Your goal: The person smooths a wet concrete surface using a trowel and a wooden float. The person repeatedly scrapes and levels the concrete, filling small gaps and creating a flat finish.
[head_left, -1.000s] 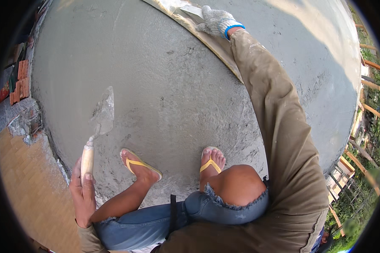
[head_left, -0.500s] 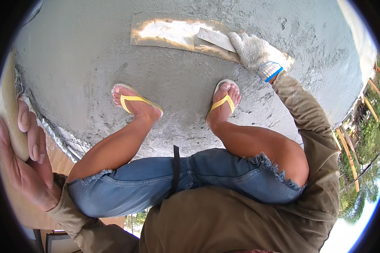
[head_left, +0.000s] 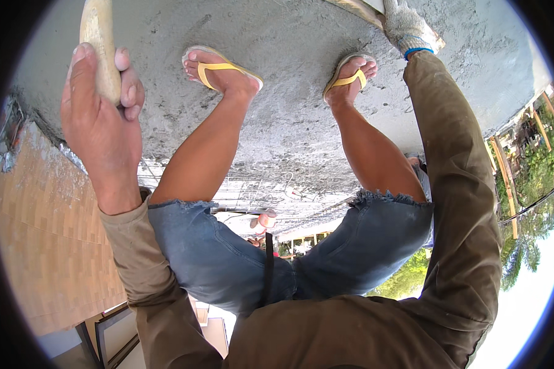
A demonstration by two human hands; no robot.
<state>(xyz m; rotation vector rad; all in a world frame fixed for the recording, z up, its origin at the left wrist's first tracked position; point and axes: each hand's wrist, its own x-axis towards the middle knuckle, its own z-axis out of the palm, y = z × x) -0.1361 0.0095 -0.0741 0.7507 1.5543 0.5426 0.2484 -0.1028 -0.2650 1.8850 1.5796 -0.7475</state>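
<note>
My bare left hand (head_left: 104, 123) is closed round a pale, rounded wooden stick (head_left: 98, 55), held up at the left in front of the grey surface. The stick's far end runs out of view at the top. At the upper right my right hand (head_left: 406, 27), in a whitish knitted glove with a blue cuff, grips a long wooden float (head_left: 358, 11). The top edge of the picture cuts off most of the float; only its near edge and right end show. Wet grey cement (head_left: 277, 67) spreads beneath, smooth in places and rough in others.
My feet, in yellow-strapped flip-flops (head_left: 221, 66), stand on the cement. Wood-patterned flooring (head_left: 49, 234) lies at the left beyond the cement's ragged edge. Wooden poles (head_left: 505, 178) and greenery are on the right. Between my legs, rougher ground and a reddish object (head_left: 266, 219) show.
My left hand has moved up and to the right with the stick. The right hand and float have shifted toward the top edge. My legs are straighter, and more ground shows between them.
</note>
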